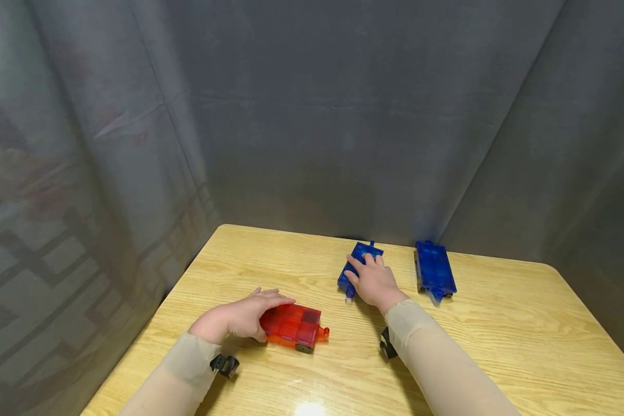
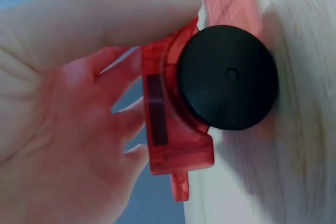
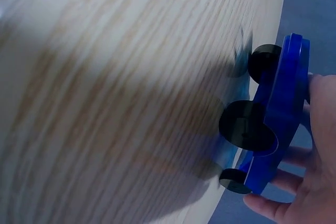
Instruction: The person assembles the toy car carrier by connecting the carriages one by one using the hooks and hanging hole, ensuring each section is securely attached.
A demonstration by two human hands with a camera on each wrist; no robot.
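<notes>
Your left hand [image 1: 239, 320] grips the red car [image 1: 293, 326], right hand [image 1: 374, 282] lies flat, fingers straight, on a blue car [image 1: 357, 263]; wheels could roll, slipping off the worktop [image 1: 499, 346].

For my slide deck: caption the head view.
Left hand grips a red wheeled tile; right hand rests on a blue one.
</notes>
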